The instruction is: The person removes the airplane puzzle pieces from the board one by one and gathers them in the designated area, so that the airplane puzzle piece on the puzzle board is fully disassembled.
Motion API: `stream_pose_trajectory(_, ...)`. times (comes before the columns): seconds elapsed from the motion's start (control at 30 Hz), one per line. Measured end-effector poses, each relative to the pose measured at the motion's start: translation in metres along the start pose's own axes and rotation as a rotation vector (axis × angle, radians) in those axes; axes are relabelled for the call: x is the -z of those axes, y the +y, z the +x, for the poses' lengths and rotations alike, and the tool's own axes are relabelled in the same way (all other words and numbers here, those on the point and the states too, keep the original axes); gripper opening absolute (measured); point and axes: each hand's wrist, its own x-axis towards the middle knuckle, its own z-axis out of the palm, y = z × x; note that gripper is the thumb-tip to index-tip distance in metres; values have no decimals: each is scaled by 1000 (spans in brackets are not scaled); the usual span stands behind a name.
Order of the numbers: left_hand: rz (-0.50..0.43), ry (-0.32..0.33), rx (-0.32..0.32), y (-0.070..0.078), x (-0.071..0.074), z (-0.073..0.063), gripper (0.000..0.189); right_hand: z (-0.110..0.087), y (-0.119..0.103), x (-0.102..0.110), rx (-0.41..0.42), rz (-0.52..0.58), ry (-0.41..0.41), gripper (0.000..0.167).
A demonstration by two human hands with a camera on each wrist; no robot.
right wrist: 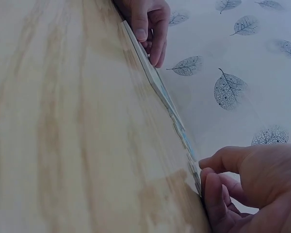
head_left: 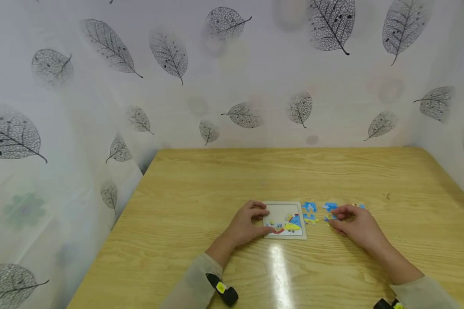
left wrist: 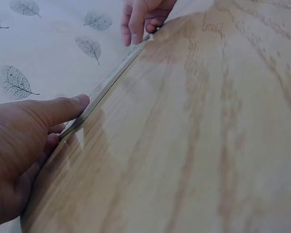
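Observation:
A square jigsaw puzzle board (head_left: 282, 209) lies on the table, its lower and right parts filled with a colourful picture. My left hand (head_left: 248, 223) grips its left edge, thumb on top at the near corner and fingers along the side. To the right of the board lie several loose blue and yellow puzzle pieces (head_left: 309, 207). My right hand (head_left: 356, 225) is at a small blue and yellow puzzle piece (head_left: 327, 219), which it pinches between thumb and fingertips. More pieces (head_left: 361, 206) are partly hidden behind that hand. The right wrist view shows the right hand (right wrist: 254, 182) low at the row of pieces.
The wooden table (head_left: 201, 180) extends around the board on all sides. A white curtain (head_left: 255, 77) with a dark leaf print hangs behind it and at both sides. Black straps (head_left: 222, 289) sit on the sleeves.

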Motion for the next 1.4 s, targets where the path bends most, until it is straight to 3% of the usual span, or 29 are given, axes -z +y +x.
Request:
stream_pose_trajectory(0.27, 4, 6, -35, 1, 2, -1, 52, 1, -10, 0, -29, 132, -36, 39)
stream_pose_trajectory(0.47, -3, -3, 1, 3, 2, 0, 52, 6, -16, -6, -8, 177, -78, 39)
stream_pose_trajectory(0.77, -4, 7, -20, 3, 3, 1, 51, 20, -37, -31, 39, 244, -240, 40)
stream_pose_trajectory(0.97, 0, 3, -6, 2, 1, 1, 50, 20, -49, -44, 12, 266, -326, 40)
stream_pose_trajectory(1.4, -6, 10, -35, 4, 3, -1, 49, 15, -59, -52, -10, 187, -310, 32)
